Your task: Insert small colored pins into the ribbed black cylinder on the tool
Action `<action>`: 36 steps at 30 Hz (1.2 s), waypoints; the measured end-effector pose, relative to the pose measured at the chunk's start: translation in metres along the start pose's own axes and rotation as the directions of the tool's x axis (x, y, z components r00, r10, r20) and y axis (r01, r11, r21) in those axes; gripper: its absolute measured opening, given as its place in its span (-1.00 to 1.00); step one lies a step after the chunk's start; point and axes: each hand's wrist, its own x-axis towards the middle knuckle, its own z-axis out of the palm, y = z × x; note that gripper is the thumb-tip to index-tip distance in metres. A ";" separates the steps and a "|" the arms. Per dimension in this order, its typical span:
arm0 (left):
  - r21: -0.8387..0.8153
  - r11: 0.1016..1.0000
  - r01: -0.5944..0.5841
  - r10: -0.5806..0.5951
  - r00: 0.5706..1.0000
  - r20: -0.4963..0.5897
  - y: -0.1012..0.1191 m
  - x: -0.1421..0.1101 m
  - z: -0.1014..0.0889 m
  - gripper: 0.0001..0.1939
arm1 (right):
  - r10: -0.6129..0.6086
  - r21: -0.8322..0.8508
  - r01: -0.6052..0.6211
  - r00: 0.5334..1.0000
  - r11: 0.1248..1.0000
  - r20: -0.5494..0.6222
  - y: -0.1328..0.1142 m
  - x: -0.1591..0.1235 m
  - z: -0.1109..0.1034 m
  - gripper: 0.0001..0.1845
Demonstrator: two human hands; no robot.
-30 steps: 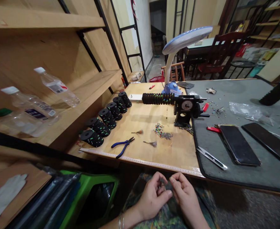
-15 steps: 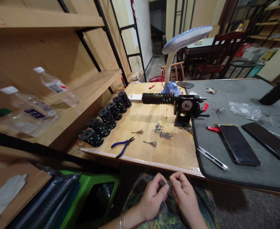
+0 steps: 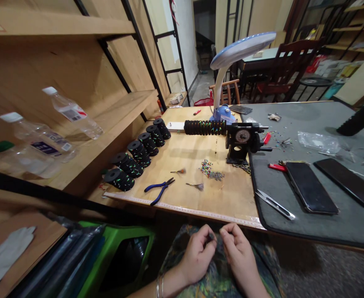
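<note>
Over my lap, just below the table's front edge, my left hand (image 3: 201,252) and my right hand (image 3: 238,250) are held close together with a small gap between them. Both have thumb and fingertips pinched; whatever they hold is too fine to make out. On the wooden table (image 3: 182,153) beyond them lie a heap of tiny coloured beads and small metal pieces (image 3: 211,170), two small bristly tufts (image 3: 196,186) and blue-handled pliers (image 3: 159,191). A black winding device (image 3: 242,142) carries a ribbed black spool (image 3: 205,128), with a thin beaded strand hanging below.
Several black spools (image 3: 138,153) line the table's left side. A blue-white lamp (image 3: 222,111) stands behind the winder. On the grey mat (image 3: 275,182) lie thread snips (image 3: 275,205) and two phones (image 3: 312,188). Plastic bottles (image 3: 73,114) rest on the left shelf.
My hands keep nearly the same pinched pose, with only a slight shift of the left fingers. The things on the table have not moved.
</note>
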 end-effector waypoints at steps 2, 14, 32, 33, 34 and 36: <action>0.012 1.000 -0.001 0.001 1.000 -0.029 0.001 0.001 0.000 -0.90 | 0.001 0.001 -0.001 1.000 1.000 0.003 0.001 0.001 0.000 -0.42; 0.039 0.999 0.018 -0.016 0.998 -0.053 0.006 0.001 0.002 -0.87 | -0.009 0.018 0.009 1.000 1.000 -0.021 0.007 0.001 0.001 -0.44; 0.130 0.991 0.016 0.000 0.993 -0.121 0.020 0.003 -0.002 -0.84 | -0.065 -0.116 0.072 0.996 0.991 0.058 0.007 0.002 -0.005 -0.53; 0.127 0.992 0.011 0.005 0.992 -0.126 0.021 0.003 -0.004 -0.84 | -0.087 -0.167 0.098 0.993 0.981 0.076 0.006 0.002 -0.007 -0.56; 0.127 0.992 0.001 0.016 0.991 -0.130 0.023 0.002 -0.005 -0.84 | -0.106 -0.221 0.125 0.990 0.967 0.099 0.005 0.002 -0.009 -0.60; 0.144 0.989 -0.031 0.050 0.990 -0.131 0.026 0.002 -0.009 -0.85 | -0.129 -0.326 0.176 0.978 0.929 0.163 0.004 0.001 -0.012 -0.68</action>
